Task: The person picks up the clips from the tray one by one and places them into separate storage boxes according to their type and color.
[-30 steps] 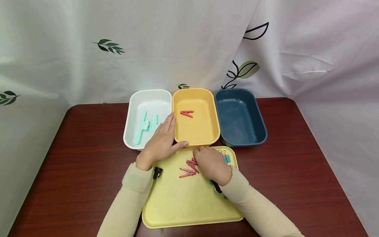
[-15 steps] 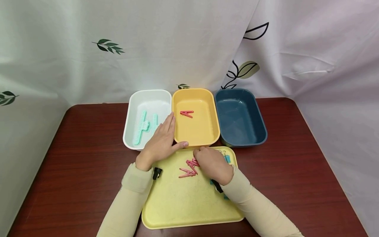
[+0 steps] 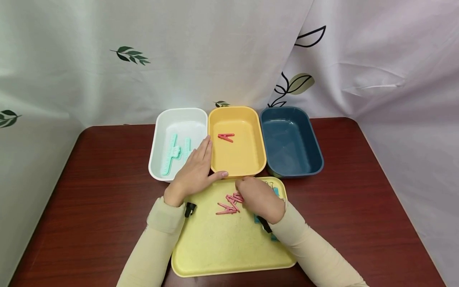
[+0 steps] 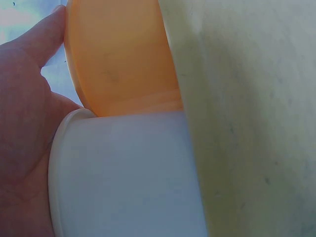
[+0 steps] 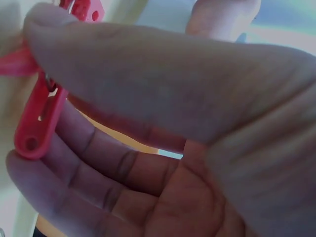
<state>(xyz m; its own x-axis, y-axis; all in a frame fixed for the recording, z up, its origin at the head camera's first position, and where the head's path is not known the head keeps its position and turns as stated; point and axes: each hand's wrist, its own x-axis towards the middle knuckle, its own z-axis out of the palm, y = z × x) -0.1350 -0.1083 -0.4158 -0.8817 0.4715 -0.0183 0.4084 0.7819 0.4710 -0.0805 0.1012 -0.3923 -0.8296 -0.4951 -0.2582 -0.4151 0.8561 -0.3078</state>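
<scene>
My left hand lies with straight fingers across the adjoining rims of the white bin and the yellow bin, thumb over the yellow one's front edge. Low over the upper right of the yellow tray, my right hand has its fingers curled. In the right wrist view its thumb and fingers pinch a red clothespin; the head view hides that clothespin behind the hand. Several pink clothespins lie on the tray just left of this hand. One red clothespin lies inside the yellow bin.
Teal binder clips lie at the tray's right side, partly under the right hand and forearm. Toothed mint-green clips lie in the white bin. A dark blue bin stands to the right of the yellow one, on the brown table.
My right hand has shifted slightly right, and the pink clothespins beside it have moved a little. My left hand stays in place on the bins.
</scene>
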